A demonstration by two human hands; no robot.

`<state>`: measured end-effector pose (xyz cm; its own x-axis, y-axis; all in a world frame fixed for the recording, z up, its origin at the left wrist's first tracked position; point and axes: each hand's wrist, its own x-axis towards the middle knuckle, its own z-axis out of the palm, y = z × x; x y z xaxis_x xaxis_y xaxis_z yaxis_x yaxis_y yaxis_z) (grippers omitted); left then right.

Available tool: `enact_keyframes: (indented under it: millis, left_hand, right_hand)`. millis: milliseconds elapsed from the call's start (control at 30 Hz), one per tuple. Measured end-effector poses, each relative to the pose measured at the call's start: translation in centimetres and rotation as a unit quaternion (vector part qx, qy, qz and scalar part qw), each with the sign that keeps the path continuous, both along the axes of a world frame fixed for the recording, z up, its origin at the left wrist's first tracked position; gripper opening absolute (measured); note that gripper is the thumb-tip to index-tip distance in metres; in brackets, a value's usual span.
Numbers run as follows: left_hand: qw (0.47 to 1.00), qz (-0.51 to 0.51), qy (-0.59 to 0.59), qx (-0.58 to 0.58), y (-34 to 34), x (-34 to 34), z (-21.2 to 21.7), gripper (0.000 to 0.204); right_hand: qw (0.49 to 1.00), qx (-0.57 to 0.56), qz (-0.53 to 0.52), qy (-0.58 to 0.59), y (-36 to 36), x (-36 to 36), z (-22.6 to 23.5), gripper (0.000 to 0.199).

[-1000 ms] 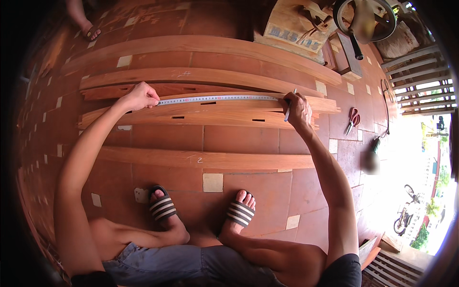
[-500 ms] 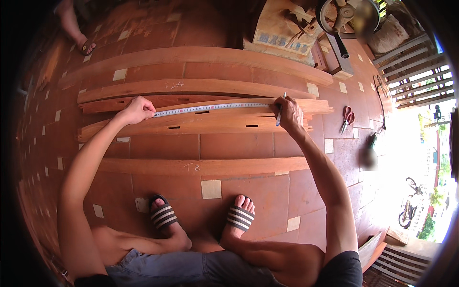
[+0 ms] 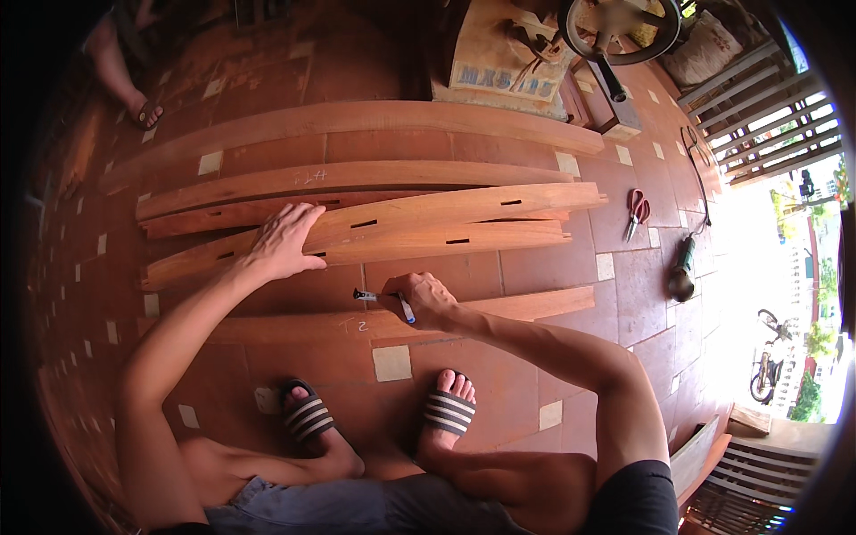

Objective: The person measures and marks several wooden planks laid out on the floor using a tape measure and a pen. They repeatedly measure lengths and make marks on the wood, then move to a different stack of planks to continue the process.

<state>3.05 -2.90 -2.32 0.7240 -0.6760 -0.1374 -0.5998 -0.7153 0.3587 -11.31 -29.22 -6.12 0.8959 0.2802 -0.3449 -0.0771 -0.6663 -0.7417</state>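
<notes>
Reddish-brown wooden board with dark cut slots lay on the red-brown tiled floor, ahead of the person's feet; a second slotted wooden board sat against or partly under it, couldn't tell which. Left hand rested on this pair, fingers spread, gripping nothing. Right hand was well apart from it, curled tight round a slim white-and-blue pen and a small black-and-silver metal piece, probably a tape measure's end, body hidden. Both sat above a plain chalk-marked wooden board; contact unclear.

Good handling called for a flat left palm so the boards didn't slide, fingers clear of slot edges, slots facing up, and pen tip angled away from the palm. Sharing one fist between two items looked fumble-prone; a firm, separate hold on each seemed wiser.

Farther out: red-handled metal scissors on the tiles. Containers: off-white bulky sack upper right, contents hidden; cream box-like machine base, inside not visible.
</notes>
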Motion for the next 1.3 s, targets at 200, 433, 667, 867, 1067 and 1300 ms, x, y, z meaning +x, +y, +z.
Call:
enact_keyframes:
  millis: [200, 433, 667, 867, 1067, 1300]
  left_hand:
    - [0.984, 0.018, 0.007, 0.178, 3.7, 2.2, -1.9, 0.085]
    - [0.99, -0.004, 0.033, 0.135, 4.0, 2.9, -1.6, 0.073]
    - [0.989, 0.0, 0.016, 0.149, 7.0, 3.1, -1.7, 0.072]
    - [0.978, 0.034, 0.021, 0.203, 9.6, 3.3, -0.3, 0.074]
    - [0.976, 0.04, 0.164, -0.14, 2.6, -0.9, 1.0, 0.09]
    - [0.846, 0.091, 0.463, -0.247, -2.4, -2.9, 2.2, 0.045]
  right_hand:
    - [0.999, -0.002, -0.026, 0.034, -0.3, 0.2, 0.8, 0.021]
    - [0.999, 0.03, -0.026, 0.034, -1.5, 0.4, 1.4, 0.026]
    - [0.995, 0.05, -0.051, 0.066, -2.8, 0.3, 2.4, 0.027]
    - [0.993, 0.08, -0.076, 0.04, -2.6, 0.8, 1.7, 0.027]
    - [0.907, 0.362, -0.182, 0.12, -0.1, 3.2, 1.0, 0.023]
    - [0.83, 0.471, -0.249, 0.168, 1.8, 6.9, 5.5, 0.014]
